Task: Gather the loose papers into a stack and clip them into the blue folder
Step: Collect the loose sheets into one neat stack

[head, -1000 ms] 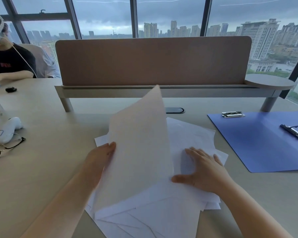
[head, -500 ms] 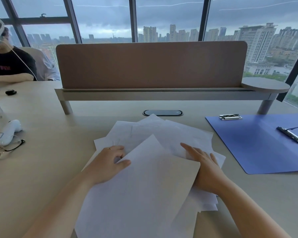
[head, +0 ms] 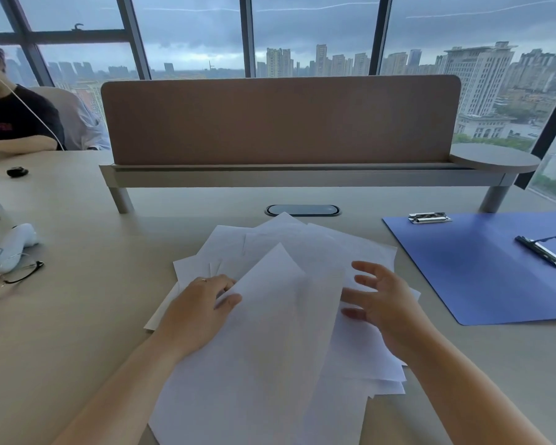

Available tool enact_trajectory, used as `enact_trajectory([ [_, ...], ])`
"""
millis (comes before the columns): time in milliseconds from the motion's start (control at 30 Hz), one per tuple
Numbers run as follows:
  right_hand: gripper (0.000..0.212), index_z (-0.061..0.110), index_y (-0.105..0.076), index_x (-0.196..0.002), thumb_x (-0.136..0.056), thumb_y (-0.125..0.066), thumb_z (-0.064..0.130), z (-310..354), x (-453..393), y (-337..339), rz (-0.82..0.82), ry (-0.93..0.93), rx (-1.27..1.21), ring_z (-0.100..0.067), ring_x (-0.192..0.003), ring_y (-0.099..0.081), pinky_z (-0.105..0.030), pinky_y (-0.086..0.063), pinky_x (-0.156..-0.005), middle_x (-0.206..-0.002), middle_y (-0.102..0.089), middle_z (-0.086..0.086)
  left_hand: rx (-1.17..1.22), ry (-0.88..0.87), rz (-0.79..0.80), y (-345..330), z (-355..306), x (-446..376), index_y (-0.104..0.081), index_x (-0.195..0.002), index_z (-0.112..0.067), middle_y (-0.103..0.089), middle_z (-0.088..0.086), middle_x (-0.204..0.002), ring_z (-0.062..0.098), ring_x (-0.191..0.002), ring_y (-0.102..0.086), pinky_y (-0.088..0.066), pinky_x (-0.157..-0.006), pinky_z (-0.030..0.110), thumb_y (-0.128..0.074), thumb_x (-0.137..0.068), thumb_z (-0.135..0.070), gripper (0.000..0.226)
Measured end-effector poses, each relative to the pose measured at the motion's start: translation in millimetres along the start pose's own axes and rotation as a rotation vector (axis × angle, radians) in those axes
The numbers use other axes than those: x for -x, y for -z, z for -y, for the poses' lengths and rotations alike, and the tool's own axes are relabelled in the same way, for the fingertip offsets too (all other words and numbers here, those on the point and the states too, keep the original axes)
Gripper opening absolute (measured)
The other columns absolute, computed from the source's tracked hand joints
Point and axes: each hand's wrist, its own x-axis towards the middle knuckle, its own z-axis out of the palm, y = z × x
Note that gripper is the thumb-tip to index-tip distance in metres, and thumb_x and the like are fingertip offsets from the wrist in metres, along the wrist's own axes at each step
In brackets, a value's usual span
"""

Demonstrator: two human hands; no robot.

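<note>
Both hands are down on the paper pile now. Left hand (head: pixel 203 308) pinches the left edge of the top sheet (head: pixel 270 342), thumb on top and fingers tucked under. Right hand (head: pixel 382 303) has lifted a bit and hangs spread wide with nothing in it, just over the right side of the pile. 1 second ago that top sheet was standing up in the air; half a second ago it had come down, and now it lies flat but crooked across the loose papers (head: pixel 318 248), which fan out toward 12 and 3 o'clock. So that's 1 more sheet on the heap, but I'd say nothing is squared up yet. Blue folder (head: pixel 482 271) lies open on the table (head: pixel 77 316) at 3 o'clock, well apart from the pile, its clip (head: pixel 543 252) holding no paper.
</note>
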Motion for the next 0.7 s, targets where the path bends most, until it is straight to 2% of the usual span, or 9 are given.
enact_trajectory([
  [67,0.071,0.027,-0.057,-0.13,-0.068,-0.09,0.017,-0.2,1.6,-0.8,-0.039,0.053,0.177,-0.022,-0.111,-0.064,-0.039,-0.058,-0.083,-0.136,-0.053,-0.003,-0.019,0.03,-0.059,-1.4,1.3,-0.9,-0.053,-0.084,-0.028,-0.059,-0.005,-0.074,0.021,-0.075,-0.055,-0.049,-0.068,0.036,-0.052,-0.095,-0.044,0.02],
  [133,0.077,0.032,-0.052,-0.135,-0.068,-0.089,0.034,0.6,3.2,-1.4,-0.056,0.146,0.506,-0.017,-0.119,-0.057,-0.034,-0.048,-0.088,-0.136,-0.053,0.006,-0.023,0.05,-0.092,-3.0,4.2,-2.4,-0.046,-0.08,-0.029,-0.056,-0.003,-0.07,0.023,-0.07,-0.053,-0.048,-0.065,0.037,-0.05,-0.096,-0.042,0.021],
  [233,0.08,0.035,-0.046,-0.136,-0.065,-0.079,0.052,-0.5,9.1,-4.1,0.068,0.176,0.904,-0.02,-0.125,-0.049,-0.031,-0.041,-0.091,-0.133,-0.049,0.01,-0.039,0.049,-0.051,-6.0,5.4,-5.2,-0.053,-0.091,-0.03,-0.06,-0.002,-0.081,0.022,-0.085,-0.054,-0.048,-0.074,0.038,-0.047,-0.097,-0.04,0.013],
  [333,0.087,0.042,-0.042,-0.137,-0.055,-0.045,0.072,-13.2,9.2,-5.8,0.255,0.232,1.2,-0.021,-0.144,-0.024,-0.039,-0.023,-0.118,-0.151,-0.032,0.003,-0.124,0.008,-0.004,-7.8,4.7,-13.1,-0.058,-0.094,-0.025,-0.061,-0.006,-0.086,0.023,-0.097,-0.049,-0.045,-0.082,0.039,-0.048,-0.096,-0.038,0.017],
  [367,0.092,0.045,-0.038,-0.141,-0.054,-0.036,0.074,-16.6,8.9,-5.2,0.281,0.244,1.238,-0.022,-0.148,-0.015,-0.042,-0.016,-0.121,-0.156,-0.024,0.001,-0.124,0.003,0.02,-6.7,3.9,-16.7,-0.056,-0.086,-0.028,-0.058,-0.007,-0.087,0.023,-0.098,-0.048,-0.044,-0.084,0.039,-0.048,-0.095,-0.039,0.016],
  [433,0.089,0.048,-0.035,-0.142,-0.057,-0.03,0.073,-19.5,7.2,-3.1,0.282,0.295,1.261,-0.022,-0.147,-0.017,-0.041,-0.015,-0.122,-0.154,-0.023,0.002,-0.103,0.006,0.12,-2.2,0.7,-25.4,-0.046,-0.074,-0.036,-0.053,-0.009,-0.091,0.022,-0.101,-0.046,-0.042,-0.087,0.037,-0.05,-0.092,-0.042,0.02],
  [533,0.083,0.048,-0.026,-0.148,-0.07,-0.039,0.071,-18.0,6.4,-0.9,0.304,0.307,1.289,-0.021,-0.152,-0.01,-0.041,-0.004,-0.123,-0.158,-0.014,0.006,-0.11,0.03,0.274,6.4,-12.2,-40.2,-0.046,-0.072,-0.04,-0.05,-0.008,-0.099,0.017,-0.098,-0.048,-0.044,-0.086,0.035,-0.055,-0.091,-0.044,0.021],
  [600,0.083,0.045,-0.015,-0.154,-0.082,-0.052,0.065,-18.3,6.6,-0.4,0.298,0.291,1.346,-0.02,-0.154,0.001,-0.042,0.003,-0.122,-0.164,-0.004,0.007,-0.108,0.041,0.301,11.6,-21.5,-51.0,-0.049,-0.072,-0.037,-0.05,-0.008,-0.095,0.013,-0.086,-0.052,-0.045,-0.077,0.031,-0.059,-0.089,-0.043,0.021],
  [700,0.089,0.044,-0.008,-0.155,-0.083,-0.054,0.067,-16.6,9.7,-0.3,0.285,0.295,1.347,-0.018,-0.154,0.003,-0.044,0.004,-0.122,-0.166,-0.001,0.006,-0.07,0.069,0.333,15.4,-31.9,-64.7,-0.052,-0.07,-0.028,-0.053,-0.009,-0.077,0.008,-0.068,-0.049,-0.037,-0.061,0.025,-0.062,-0.089,-0.038,0.024],
])
